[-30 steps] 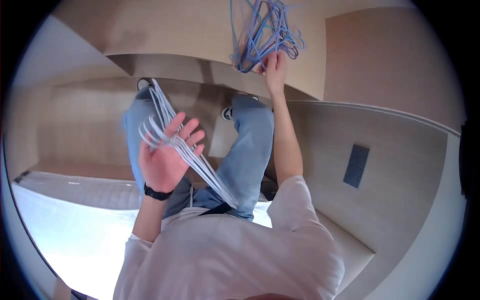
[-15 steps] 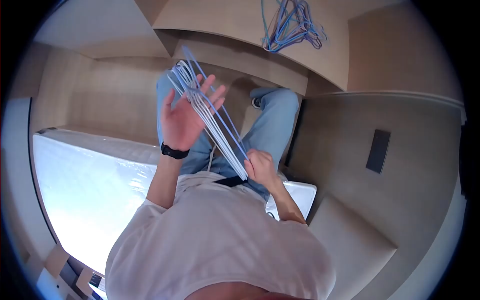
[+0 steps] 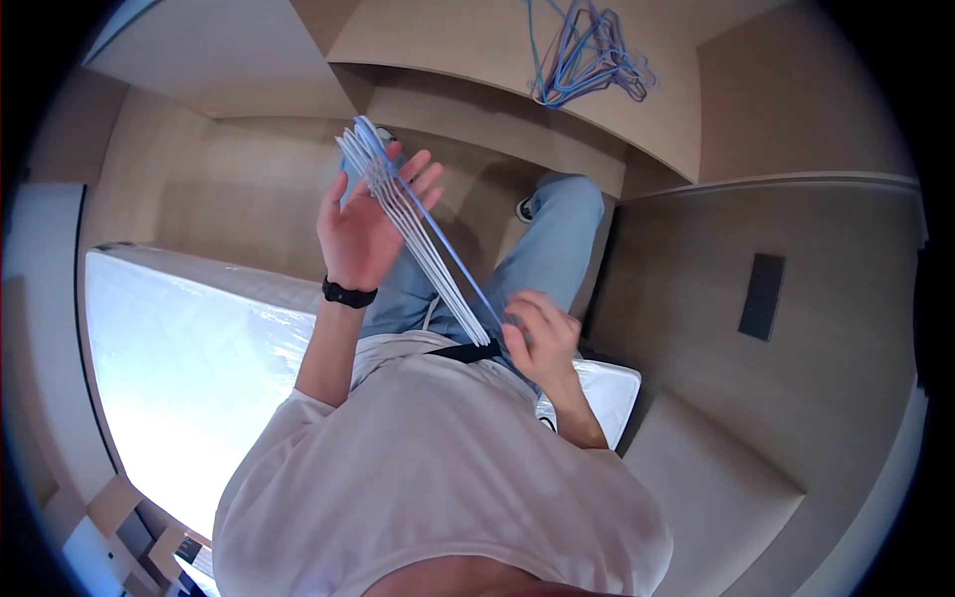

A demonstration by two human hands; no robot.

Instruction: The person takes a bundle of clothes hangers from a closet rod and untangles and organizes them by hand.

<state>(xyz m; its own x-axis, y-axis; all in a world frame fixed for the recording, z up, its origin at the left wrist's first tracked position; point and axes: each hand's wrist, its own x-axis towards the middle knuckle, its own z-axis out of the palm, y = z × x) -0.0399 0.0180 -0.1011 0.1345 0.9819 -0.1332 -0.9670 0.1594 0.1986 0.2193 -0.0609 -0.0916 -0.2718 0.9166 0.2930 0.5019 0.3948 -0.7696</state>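
A bundle of white hangers (image 3: 430, 257) lies slantwise across my left hand (image 3: 370, 231), its ends bunched beyond the fingers. That hand is palm up with the fingers spread and not closed round the bundle. Along the right side of the white ones runs a blue hanger (image 3: 445, 242). My right hand (image 3: 542, 336) is beside the near end of the hangers, its fingers loosely bent and apart, with nothing visible in them. Whether a fingertip still touches the blue hanger, I cannot tell.
More blue and purple hangers (image 3: 592, 65) lie in a tangle on a wooden shelf (image 3: 438, 45) ahead. To the left is a plastic-wrapped mattress (image 3: 199, 368). A grey cushioned panel (image 3: 716, 497) is at the lower right, below a wall with a dark plate (image 3: 761, 297).
The blue hanger has swung in against the white ones. My right hand has loosened from its near end and moved slightly right. My left hand stays spread under the bundle.
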